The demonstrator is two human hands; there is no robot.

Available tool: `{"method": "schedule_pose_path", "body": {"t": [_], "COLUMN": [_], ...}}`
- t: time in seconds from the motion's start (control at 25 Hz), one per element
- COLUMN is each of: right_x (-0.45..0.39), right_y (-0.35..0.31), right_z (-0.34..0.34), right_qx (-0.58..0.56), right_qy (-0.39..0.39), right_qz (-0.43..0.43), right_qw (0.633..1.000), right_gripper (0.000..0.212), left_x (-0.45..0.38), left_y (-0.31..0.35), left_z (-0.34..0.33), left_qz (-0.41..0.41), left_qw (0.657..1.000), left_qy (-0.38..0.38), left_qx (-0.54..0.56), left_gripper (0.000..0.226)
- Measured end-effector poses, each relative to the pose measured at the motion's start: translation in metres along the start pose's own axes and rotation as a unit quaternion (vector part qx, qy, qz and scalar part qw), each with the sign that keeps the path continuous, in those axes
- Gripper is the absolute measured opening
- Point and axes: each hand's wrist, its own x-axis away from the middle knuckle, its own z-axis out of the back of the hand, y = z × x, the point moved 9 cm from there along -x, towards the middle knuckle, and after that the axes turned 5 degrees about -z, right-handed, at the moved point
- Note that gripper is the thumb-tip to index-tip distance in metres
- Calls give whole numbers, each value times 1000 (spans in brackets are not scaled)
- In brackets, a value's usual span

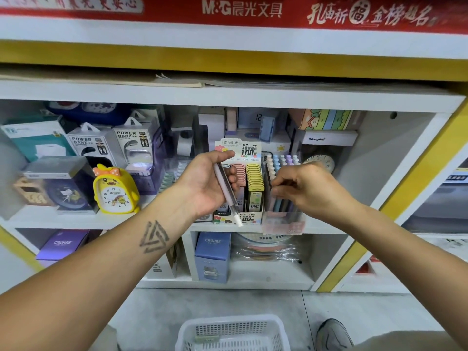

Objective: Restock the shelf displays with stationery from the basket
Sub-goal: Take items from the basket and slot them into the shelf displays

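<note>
At 9 o'clock on the white shelf [76, 220] sits a yellow chick-shaped plastic alarm clock [115, 190], w/ two clear-boxed power banks [114, 145] behind it.

Next, near the middle, the left hand [206, 182] is palm up. A long thin grey see-through plastic pen w/ a white tip [226, 191] lies across the palm. The thumb sits over its top end and the fingers [234, 173] curl round the far side, so this hand is grasping the pen. The white tip pokes out toward 5 o'clock, past the heel of the hand.

Just behind is a cardboard display box of pink and yellow pencil-lead cases [249, 183].

At 3 o'clock from that, the right hand [307, 187] reaches into a clear plastic box of pastel pens w/ round caps [282, 188]. Its fingers are bunched at the pen tops; it's blurry, so I can't tell if they pinch one.

Down at 6 o'clock, on the floor, is the white plastic basket w/ holes [233, 334].

The grey pen looks light, stiff and smooth, so prob. a bit slippery. Best hold is mid-barrel, pinched btw thumb and two fingers, tip pointing down for sliding in.
</note>
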Motion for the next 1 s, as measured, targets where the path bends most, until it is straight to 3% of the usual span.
{"method": "schedule_pose_path", "body": {"t": [0.08, 0.16, 0.24, 0.32, 0.4, 0.6, 0.76, 0.84, 1.0], "right_x": [-1, -1, 1, 4, 5, 0, 0, 1, 2], "right_y": [-5, -13, -24, -30, -33, -16, 9, 24, 32], "right_z": [-3, 2, -2, -32, -50, -25, 7, 24, 52], "right_qx": [118, 141, -17, -233, -331, -378, -410, -399, -270], "right_qy": [3, 27, 2, -99, -132, -57, 10, 38, 63], "right_qz": [41, 49, 5, -97, -144, -161, -159, -170, -145], "right_qw": [992, 988, 1000, 963, 923, 910, 898, 900, 950], "right_gripper": [11, 19, 24, 32, 33, 16, 14, 17, 12], "left_x": [0, 0, 0, -2, -2, 0, 0, 0, 0], "left_y": [2, 4, 7, 10, 15, 30, 39, 35, 20], "left_z": [-1, -2, -1, 1, 4, 25, 44, 35, 8], "left_qz": [-7, -16, -33, -56, -78, -121, -129, -103, -53], "left_qw": [1000, 999, 997, 993, 990, 962, 970, 985, 999], "left_qy": [4, 8, 23, 41, 53, 105, 143, 105, 12], "left_qx": [10, 30, 66, 94, 106, 222, 148, 91, 7], "left_gripper": [22, 14, 8, 6, 8, 18, 8, 6, 18]}}
